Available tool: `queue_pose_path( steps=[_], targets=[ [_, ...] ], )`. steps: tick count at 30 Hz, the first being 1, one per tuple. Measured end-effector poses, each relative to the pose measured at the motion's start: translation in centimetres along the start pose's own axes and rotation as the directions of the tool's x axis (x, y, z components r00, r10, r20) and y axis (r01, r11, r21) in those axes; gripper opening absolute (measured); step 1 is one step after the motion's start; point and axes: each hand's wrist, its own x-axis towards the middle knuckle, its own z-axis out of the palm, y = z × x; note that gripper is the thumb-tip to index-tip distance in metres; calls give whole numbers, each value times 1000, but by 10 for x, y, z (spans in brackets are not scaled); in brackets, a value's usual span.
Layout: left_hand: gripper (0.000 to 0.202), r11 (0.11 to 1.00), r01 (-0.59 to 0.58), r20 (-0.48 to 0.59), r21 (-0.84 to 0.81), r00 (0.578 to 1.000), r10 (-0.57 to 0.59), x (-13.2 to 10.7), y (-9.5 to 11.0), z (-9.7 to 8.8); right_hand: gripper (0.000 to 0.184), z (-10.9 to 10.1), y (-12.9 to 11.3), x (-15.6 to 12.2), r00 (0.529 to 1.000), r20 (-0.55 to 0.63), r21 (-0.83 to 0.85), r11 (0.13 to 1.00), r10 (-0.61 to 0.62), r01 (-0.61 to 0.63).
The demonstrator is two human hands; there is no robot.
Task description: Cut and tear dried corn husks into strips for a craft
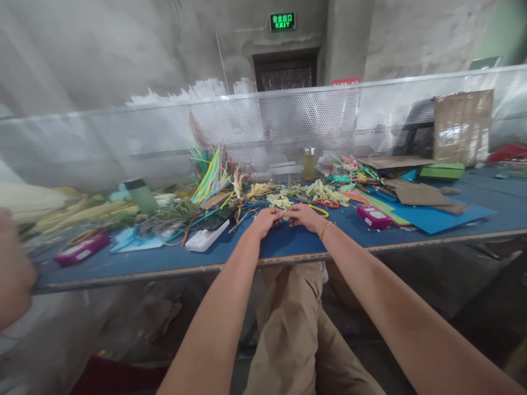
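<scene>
Pale yellow strips point(282, 202): on the blue desk point(296, 240), at the fingertips nr the front edge. L hand point(268, 220) & R hand point(303, 215) face each other, thumbs & fingers pinched, prob. on a small bit of the strips; exact hold too small to tell.

Risks: pinch is fingertip-only, so a thin bit could slip or tear if the hands pull unevenly. A dropped bit could get lost in the similar-coloured clutter just behind. Red scissors point(328, 203) & a yellow loop point(318, 211) sit v. close to R hand; a careless sideways sweep could catch them.

Materials: strips look thin, crinkly, husk-like. Bundle of coloured stems point(212, 178), L of the hands: long, skinny, bendy-looking. Grey-green stalks point(164, 216): wiry tangle. White device point(207, 237): smooth, rounded corners, prob. plastic. Purple box point(374, 216) to the R: glossy, rounded. Blue sheet point(442, 214): flat, w/ brown cardboard point(424, 193) on it. Metal screen point(313, 118) behind: perforated.
</scene>
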Motion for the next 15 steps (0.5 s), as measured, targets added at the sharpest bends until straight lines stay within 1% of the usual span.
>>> queue_pose_path(
  steps=[6,11,15],
  targets=[
    [32,996,28,92,-84,996,-21,2,-2,-2,18,3,-1,1,1000,16,19,999,26,-27],
    [32,970,85,184,-229,982,-43,-3,4,-3,15,5,-2,1,994,107,127,991,29,-43],
    [25,934,128,195,-333,979,-64,-6,10,-2,19,5,-2,0,996,87,162,987,-4,-10]
  ],
)
